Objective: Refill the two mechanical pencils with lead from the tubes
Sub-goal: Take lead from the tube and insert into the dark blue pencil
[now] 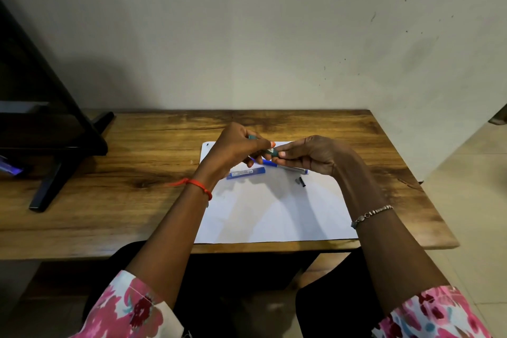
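both hands (238, 149) (312, 155) pinch a teal tube (270, 151); blue pencil (277, 165), second tube (245, 173) lie mid-paper (274, 214). refill looks barely started.

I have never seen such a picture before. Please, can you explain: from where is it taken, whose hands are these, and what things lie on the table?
There is no machine: a person wears a camera on the head, looking down at their own hands. The left hand and right hand together hold a small teal tube above the wooden table. On the white paper lie a blue lead tube, a blue pencil and a small black part.
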Tool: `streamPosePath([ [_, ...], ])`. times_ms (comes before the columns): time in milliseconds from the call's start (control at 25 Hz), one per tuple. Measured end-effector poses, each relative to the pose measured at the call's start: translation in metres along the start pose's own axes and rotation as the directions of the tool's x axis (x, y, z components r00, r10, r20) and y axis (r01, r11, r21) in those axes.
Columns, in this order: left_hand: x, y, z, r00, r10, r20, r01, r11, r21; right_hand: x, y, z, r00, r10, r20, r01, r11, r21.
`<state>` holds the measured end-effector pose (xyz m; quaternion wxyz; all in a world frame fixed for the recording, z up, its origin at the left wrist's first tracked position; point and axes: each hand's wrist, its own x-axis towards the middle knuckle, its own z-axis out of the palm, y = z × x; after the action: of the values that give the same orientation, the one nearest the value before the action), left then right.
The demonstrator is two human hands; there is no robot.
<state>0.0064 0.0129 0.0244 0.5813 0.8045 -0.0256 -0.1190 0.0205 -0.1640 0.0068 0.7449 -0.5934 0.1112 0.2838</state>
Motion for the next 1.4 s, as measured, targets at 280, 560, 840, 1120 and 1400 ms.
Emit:
streamPosePath([
  [280,0.000,-0.005,-0.002,0.996,-0.053,0.067,0.055,0.997,-0.044,-0.005,-0.002,0.000,0.995,-0.061,-0.072,0.064,0.997,0.039],
  [560,0.000,-0.006,0.002,0.990,-0.102,0.100,0.114,0.987,-0.114,-0.001,-0.003,-0.004,0.959,-0.253,-0.124,0.233,0.960,-0.156],
  [840,0.004,-0.010,0.008,0.978,-0.150,0.146,0.171,0.975,-0.144,-0.003,-0.005,-0.001,0.892,-0.439,-0.107,0.395,0.873,-0.287],
  [1120,0.003,-0.009,0.010,0.973,-0.151,0.175,0.186,0.961,-0.204,0.002,-0.008,0.000,0.779,-0.592,-0.207,0.527,0.797,-0.296],
  [1400,0.001,-0.006,0.001,0.970,-0.104,0.218,0.180,0.911,-0.370,0.005,-0.012,-0.008,0.676,-0.596,-0.433,0.608,0.784,-0.130],
])
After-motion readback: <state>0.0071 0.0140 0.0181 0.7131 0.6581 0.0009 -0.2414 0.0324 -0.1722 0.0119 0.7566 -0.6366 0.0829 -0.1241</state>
